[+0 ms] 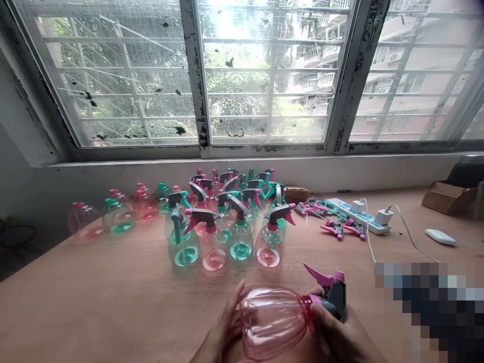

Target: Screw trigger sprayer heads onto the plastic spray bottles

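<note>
A clear pink spray bottle (272,320) lies on its side near the table's front edge, held between both hands. My left hand (223,327) cups its round base, fingers curled around it. My right hand (336,335) grips the neck where the grey-and-pink trigger head (330,287) sits on the bottle. Farther back stands a cluster of several assembled pink and teal spray bottles (227,227).
Bottles without heads (113,214) stand at the back left. Loose trigger heads (333,227) lie beside a white power strip (359,214) with plugs and a cable. A white oblong object (440,237) and a cardboard box (446,196) sit at right. The wooden table (94,297) runs under a window.
</note>
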